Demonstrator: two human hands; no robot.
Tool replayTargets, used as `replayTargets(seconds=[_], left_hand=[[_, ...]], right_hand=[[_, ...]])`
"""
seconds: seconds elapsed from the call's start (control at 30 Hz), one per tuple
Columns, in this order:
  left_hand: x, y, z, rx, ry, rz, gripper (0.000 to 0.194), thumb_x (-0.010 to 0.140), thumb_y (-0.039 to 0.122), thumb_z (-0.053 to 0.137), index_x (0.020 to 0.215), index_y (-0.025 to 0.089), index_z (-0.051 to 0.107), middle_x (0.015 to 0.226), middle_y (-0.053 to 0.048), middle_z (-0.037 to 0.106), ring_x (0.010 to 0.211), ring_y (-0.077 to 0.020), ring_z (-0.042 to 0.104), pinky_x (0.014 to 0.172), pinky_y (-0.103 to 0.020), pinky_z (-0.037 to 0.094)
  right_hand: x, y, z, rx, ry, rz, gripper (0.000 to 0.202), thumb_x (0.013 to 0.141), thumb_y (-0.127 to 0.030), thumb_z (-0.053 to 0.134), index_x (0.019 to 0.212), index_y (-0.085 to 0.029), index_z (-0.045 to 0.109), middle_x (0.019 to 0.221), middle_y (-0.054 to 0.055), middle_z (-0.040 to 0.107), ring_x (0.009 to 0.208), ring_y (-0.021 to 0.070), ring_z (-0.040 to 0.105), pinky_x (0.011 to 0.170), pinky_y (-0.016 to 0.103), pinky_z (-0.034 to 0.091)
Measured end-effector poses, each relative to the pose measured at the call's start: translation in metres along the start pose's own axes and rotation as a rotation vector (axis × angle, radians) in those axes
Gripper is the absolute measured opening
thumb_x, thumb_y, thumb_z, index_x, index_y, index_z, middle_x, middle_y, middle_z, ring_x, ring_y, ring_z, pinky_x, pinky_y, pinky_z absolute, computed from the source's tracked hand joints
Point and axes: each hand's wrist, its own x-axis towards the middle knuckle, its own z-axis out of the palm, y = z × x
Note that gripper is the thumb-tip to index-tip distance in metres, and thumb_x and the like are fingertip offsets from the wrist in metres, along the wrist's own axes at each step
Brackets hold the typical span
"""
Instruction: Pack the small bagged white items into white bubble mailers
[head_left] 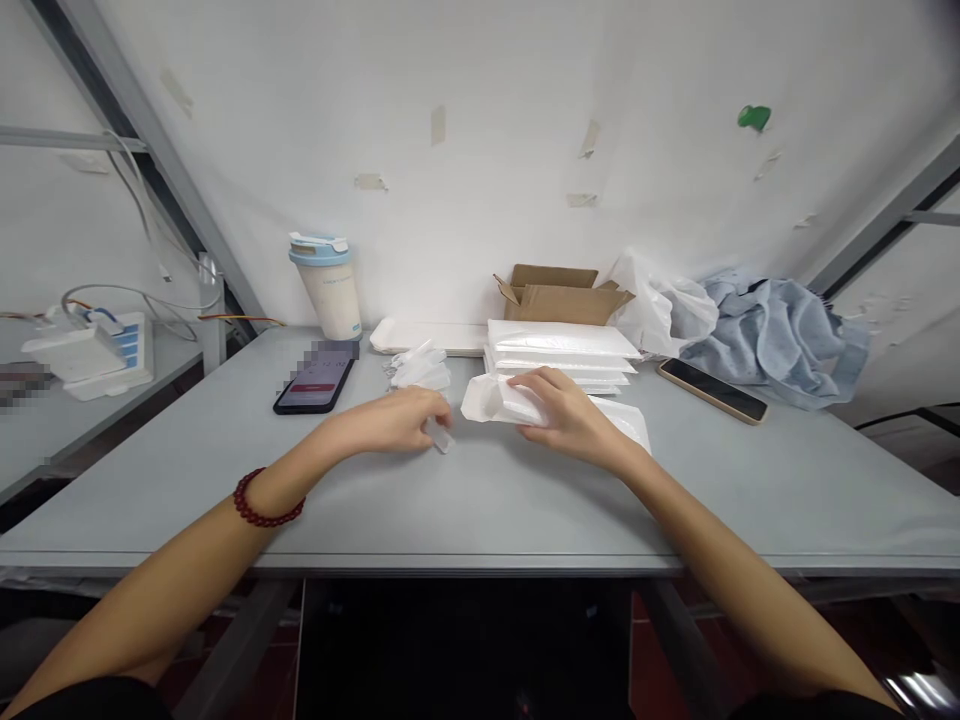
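Left hand point(397, 420) rests on the grey counter point(487, 500); its fingers are closed in a pinch on a small clear plastic piece point(441, 437) at the fingertips, touching the counter; a dark red bead bracelet point(262, 505) sits on that wrist. Right hand point(566, 415) lies on a white padded pouch point(502, 400); its fingers are curled, gripping the pouch's top edge, thumb toward the left hand; the pouch lies flat on the counter, its open end just beside the left fingertips. Just beyond the left fingers lies a heap of small clear packets point(420, 368); beyond the right fingers, a stack of white padded pouches point(562, 350), and behind that an open cardboard box point(559, 295). Left of the left fingers lies a black phone point(315, 385), screen lit; its writing is blurred and unreadable. Farther back stands a lidded cup point(328, 285), pale blue top, faint print too small to read. Right of the right fingers lies a second phone point(712, 390), screen dark, near a crumpled blue cloth point(772, 335) and a white plastic bag point(660, 305).
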Motion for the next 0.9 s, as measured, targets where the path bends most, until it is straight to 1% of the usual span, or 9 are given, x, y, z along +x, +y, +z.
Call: replayTargets(seconds=[0.1,0.23,0.3,0.4,0.47,0.53,0.63,0.77,0.9], left_hand=[[0.001,0.007,0.002,-0.001,-0.045,0.064,0.025,0.069,0.016,0.053,0.09,0.02,0.066,0.082,-0.002,0.064,0.076,-0.0165,0.057,0.068,-0.025,0.043],[-0.004,0.017,-0.018,-0.196,-0.083,0.059,0.016,0.075,0.023,0.055,0.086,0.019,0.065,0.08,-0.001,0.063,0.07,-0.0135,0.057,0.063,-0.023,0.043],[-0.007,0.02,-0.029,-0.331,-0.001,0.067,0.017,0.077,0.028,0.056,0.087,0.018,0.066,0.088,-0.002,0.065,0.071,-0.0125,0.057,0.061,-0.022,0.044],[-0.008,0.019,-0.036,-0.457,0.219,0.042,0.024,0.081,0.037,0.057,0.096,0.02,0.066,0.09,-0.003,0.064,0.064,-0.0103,0.053,0.055,-0.022,0.043],[-0.006,0.016,-0.031,-0.506,0.322,0.013,0.029,0.083,0.04,0.056,0.101,0.019,0.065,0.078,-0.002,0.062,0.057,-0.0093,0.05,0.053,-0.022,0.042],[-0.001,0.013,-0.023,-0.554,0.354,0.002,0.031,0.083,0.041,0.056,0.102,0.017,0.064,0.071,-0.001,0.06,0.055,-0.0092,0.049,0.053,-0.023,0.043],[0.007,0.01,-0.011,-0.563,0.344,0.009,0.033,0.082,0.041,0.057,0.103,0.017,0.062,0.076,-0.002,0.061,0.059,-0.0096,0.052,0.055,-0.023,0.045],[0.013,0.009,-0.003,-0.398,0.319,-0.044,0.033,0.082,0.038,0.056,0.106,0.017,0.065,0.075,-0.001,0.062,0.064,-0.0109,0.054,0.06,-0.022,0.044],[0.016,0.005,0.002,-0.316,0.327,-0.063,0.04,0.084,0.04,0.052,0.115,0.018,0.065,0.092,-0.005,0.066,0.071,-0.0129,0.056,0.065,-0.024,0.045]], right_hand=[[0.001,0.0,0.003,0.009,-0.035,0.014,0.049,0.072,-0.021,0.062,0.119,-0.024,0.048,0.115,0.009,0.052,0.105,0.0278,0.05,0.087,0.043,0.043],[0.001,0.003,0.006,0.019,-0.053,0.028,0.05,0.072,-0.02,0.062,0.12,-0.023,0.048,0.116,0.01,0.052,0.107,0.0274,0.049,0.089,0.043,0.043],[0.001,0.004,0.007,0.023,-0.05,0.038,0.05,0.072,-0.02,0.062,0.12,-0.023,0.049,0.116,0.01,0.052,0.107,0.0275,0.05,0.089,0.044,0.043],[0.001,0.005,0.008,0.022,-0.038,0.042,0.051,0.071,-0.02,0.062,0.12,-0.024,0.049,0.117,0.009,0.052,0.107,0.0273,0.05,0.088,0.044,0.044],[0.001,0.005,0.008,0.026,-0.037,0.034,0.05,0.071,-0.02,0.062,0.12,-0.024,0.049,0.116,0.009,0.052,0.107,0.0272,0.05,0.088,0.044,0.044],[0.001,0.003,0.008,0.035,-0.041,0.034,0.049,0.072,-0.019,0.061,0.119,-0.024,0.049,0.116,0.009,0.052,0.107,0.0274,0.049,0.088,0.044,0.043],[0.002,0.002,0.007,0.055,-0.044,0.049,0.049,0.072,-0.019,0.061,0.119,-0.023,0.049,0.115,0.009,0.053,0.108,0.0274,0.049,0.088,0.043,0.043],[0.002,0.003,0.008,0.098,-0.015,0.049,0.05,0.072,-0.02,0.062,0.12,-0.024,0.049,0.115,0.008,0.053,0.107,0.0272,0.05,0.088,0.043,0.043],[0.002,0.004,0.009,0.128,0.008,0.049,0.049,0.072,-0.023,0.062,0.12,-0.024,0.051,0.115,0.008,0.054,0.106,0.0267,0.051,0.089,0.043,0.043]])
